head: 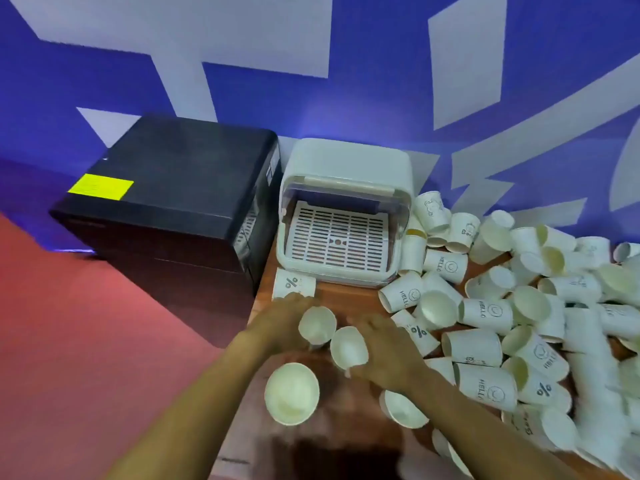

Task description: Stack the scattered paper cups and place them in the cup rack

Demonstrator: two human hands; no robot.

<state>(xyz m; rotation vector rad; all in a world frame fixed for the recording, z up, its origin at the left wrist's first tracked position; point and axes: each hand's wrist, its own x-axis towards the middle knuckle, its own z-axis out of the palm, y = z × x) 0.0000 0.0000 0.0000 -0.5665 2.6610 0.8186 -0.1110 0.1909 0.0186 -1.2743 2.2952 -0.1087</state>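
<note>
Blurring hides both grips: left hand (289, 315) and right hand (388, 348) behind cups (317, 327).

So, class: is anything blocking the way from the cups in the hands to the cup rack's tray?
Nothing visible. The rack has its lid up and its slotted tray bare. Only open table lies between it and the hands' cups. A printed cup sits left of that path.

White cups (519, 323) heaped beside open rack (341, 216)
</note>
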